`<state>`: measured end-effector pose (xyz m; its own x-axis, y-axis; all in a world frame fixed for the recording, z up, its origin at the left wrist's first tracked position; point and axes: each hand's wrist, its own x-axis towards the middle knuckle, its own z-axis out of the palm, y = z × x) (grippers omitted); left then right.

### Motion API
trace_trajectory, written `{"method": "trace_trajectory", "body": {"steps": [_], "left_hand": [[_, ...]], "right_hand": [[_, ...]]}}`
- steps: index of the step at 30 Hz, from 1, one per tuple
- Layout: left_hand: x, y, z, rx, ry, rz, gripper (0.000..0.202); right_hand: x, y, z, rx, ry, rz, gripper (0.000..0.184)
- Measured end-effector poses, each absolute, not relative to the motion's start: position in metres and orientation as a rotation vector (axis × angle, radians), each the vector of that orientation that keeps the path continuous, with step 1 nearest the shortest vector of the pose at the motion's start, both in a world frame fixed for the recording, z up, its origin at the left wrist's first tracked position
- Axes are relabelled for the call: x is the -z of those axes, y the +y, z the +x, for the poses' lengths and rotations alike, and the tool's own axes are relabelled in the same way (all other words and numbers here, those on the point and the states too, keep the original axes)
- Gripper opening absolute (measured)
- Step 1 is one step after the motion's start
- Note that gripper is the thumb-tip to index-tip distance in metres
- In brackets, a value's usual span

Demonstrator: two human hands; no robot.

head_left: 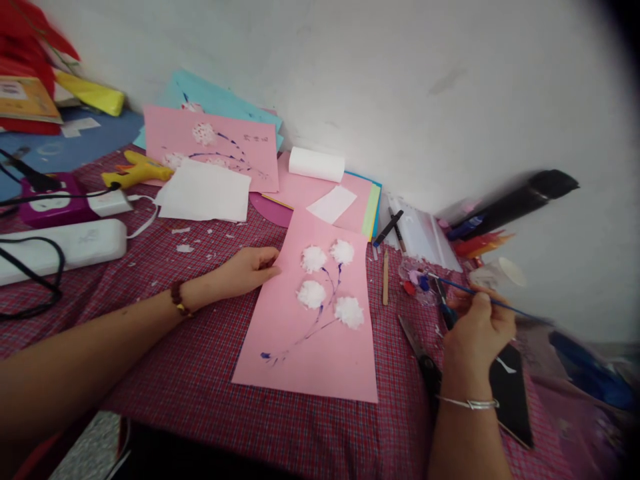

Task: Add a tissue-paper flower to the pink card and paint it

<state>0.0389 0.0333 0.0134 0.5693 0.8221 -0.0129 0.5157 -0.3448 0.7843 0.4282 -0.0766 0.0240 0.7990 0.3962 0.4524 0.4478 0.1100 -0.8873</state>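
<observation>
A sheet of pink paper (310, 360) lies on the checked cloth, bearing several white fluffy blossoms (311, 294) and painted purple-blue stems (320, 319). My left hand (247, 270) pinches the paper's left edge between curled fingers and thumb. In my right hand (480, 327) is a thin blue paintbrush (457, 285), its tip at a small clear palette (425, 297) with red, pink and dark blue paint. Below the palette lie black-handled scissors (427, 370). A wooden stick (385, 279) rests between the pink paper and the palette.
Behind stand a finished-looking pink picture (165, 133) and blue sheets (225, 100). White paper (205, 190), a yellow glue gun (137, 170), a purple adapter (57, 207) and a white power strip (90, 247) lie left. A paper cup (500, 273) and black board (513, 400) are right.
</observation>
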Motion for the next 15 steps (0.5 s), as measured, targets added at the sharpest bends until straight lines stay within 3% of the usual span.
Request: {"method": "trace_trajectory", "body": {"steps": [10,15], "left_hand": [[-0.0228,0.0294,0.0382,-0.512,0.993,1.935,0.044],[-0.0173,0.0298,0.0393,-0.487,0.974,1.912,0.034]], "right_hand": [[-0.0226,-0.0772,0.4303,0.026,-0.719,-1.466,0.012],[-0.0215,-0.0774,0.4315,0.026,-0.713,-1.497,0.016]]}}
